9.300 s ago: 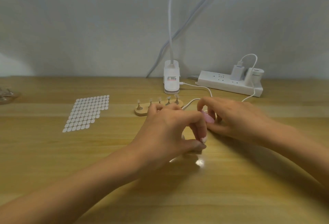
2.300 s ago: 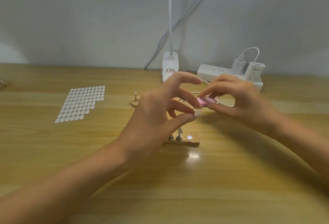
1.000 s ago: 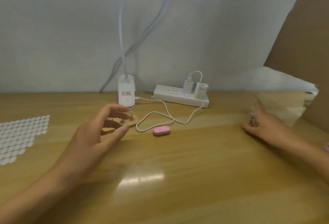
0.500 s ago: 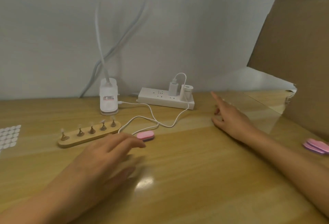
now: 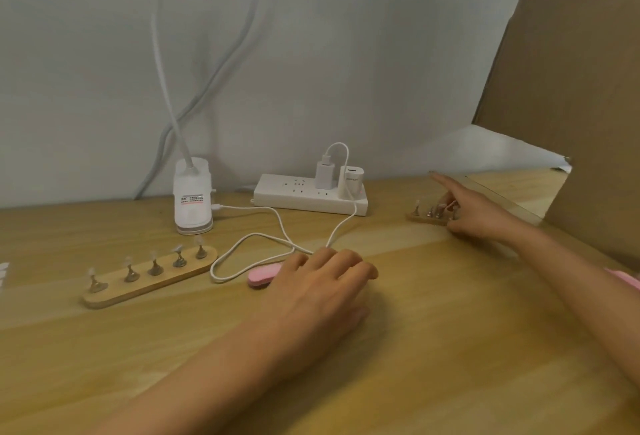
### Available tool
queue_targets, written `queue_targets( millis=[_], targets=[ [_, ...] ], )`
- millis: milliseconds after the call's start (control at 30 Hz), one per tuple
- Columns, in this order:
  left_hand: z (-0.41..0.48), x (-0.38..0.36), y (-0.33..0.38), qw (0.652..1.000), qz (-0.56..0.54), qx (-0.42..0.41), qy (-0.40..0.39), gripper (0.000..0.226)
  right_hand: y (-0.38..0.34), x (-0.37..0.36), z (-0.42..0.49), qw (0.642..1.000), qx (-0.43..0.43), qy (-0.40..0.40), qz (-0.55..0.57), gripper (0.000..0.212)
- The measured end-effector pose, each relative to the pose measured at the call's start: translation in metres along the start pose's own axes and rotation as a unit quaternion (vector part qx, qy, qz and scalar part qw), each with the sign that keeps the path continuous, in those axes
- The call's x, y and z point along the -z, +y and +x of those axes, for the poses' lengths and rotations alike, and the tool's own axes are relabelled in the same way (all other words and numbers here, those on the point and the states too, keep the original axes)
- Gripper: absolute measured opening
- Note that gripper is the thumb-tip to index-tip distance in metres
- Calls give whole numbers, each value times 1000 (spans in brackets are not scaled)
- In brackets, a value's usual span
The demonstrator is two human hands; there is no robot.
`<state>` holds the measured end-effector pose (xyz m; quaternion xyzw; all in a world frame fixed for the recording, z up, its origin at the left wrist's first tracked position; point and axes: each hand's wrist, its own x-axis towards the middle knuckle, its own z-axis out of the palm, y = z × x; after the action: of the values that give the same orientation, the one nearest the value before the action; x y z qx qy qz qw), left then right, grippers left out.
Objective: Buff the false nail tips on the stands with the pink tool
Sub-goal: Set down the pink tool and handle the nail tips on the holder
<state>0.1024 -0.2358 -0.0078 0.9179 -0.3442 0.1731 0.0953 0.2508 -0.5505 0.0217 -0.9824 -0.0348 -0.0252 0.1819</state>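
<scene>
Two wooden stands are seen on the counter (image 5: 433,348). Five false nail tips (image 5: 178,248) are carried upright on the long stand (image 5: 149,277) at the left; the short stand (image 5: 427,219) is set far to the right, near a cardboard wall (image 5: 571,88). The pink tool (image 5: 263,273) is laid flat between them, just beside a loop of white cable (image 5: 242,240). The left hand (image 5: 322,292) is rested palm down with fingers relaxed and nothing grasped — its index finger overlaps the tool's right end, though contact cannot be judged. The right hand (image 5: 479,215) is placed at the short stand's right end, index finger stretched out, the other fingers curled; whether the stand is truly pinched cannot be told. A white lamp base (image 5: 192,195) and a power strip (image 5: 304,194) are lined up along the back.
</scene>
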Motion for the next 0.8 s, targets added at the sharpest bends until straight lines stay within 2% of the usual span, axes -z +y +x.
queue_targets(
  millis=[100, 167, 233, 300, 333, 433, 500, 600, 733, 800],
  targets=[
    [25, -15, 1, 1000, 28, 5, 6, 39, -2, 2, 3, 999, 31, -17, 3, 102],
    [35, -20, -2, 999, 42, 10, -4, 40, -7, 5, -1, 997, 32, -31, -67, 102],
    [34, -22, -6, 999, 43, 25, -2, 40, -15, 4, -12, 987, 78, 21, -140, 95],
    [31, -23, -9, 999, 27, 38, 11, 40, -27, -4, -30, 971, 187, 111, -95, 67],
    [30, -24, -9, 999, 23, 38, 12, 40, -34, -9, -40, 964, 228, 121, -59, 51],
    [28, -24, -8, 999, 16, 28, 17, 39, -46, -30, -63, 960, 268, 33, -71, 24],
    [28, -23, -9, 999, 10, 27, 22, 36, -41, -37, -62, 964, 254, 7, -82, 21],
    [27, -23, -8, 999, 0, 30, 25, 34, -23, -29, -48, 974, 204, 16, -101, 31],
    [28, -23, -7, 999, 0, 38, 28, 35, 16, -10, -29, 988, 19, 79, -130, 43],
    [29, -18, -5, 999, 2, 41, 28, 35, 20, -12, -27, 983, 9, 76, -169, 44]
  ],
)
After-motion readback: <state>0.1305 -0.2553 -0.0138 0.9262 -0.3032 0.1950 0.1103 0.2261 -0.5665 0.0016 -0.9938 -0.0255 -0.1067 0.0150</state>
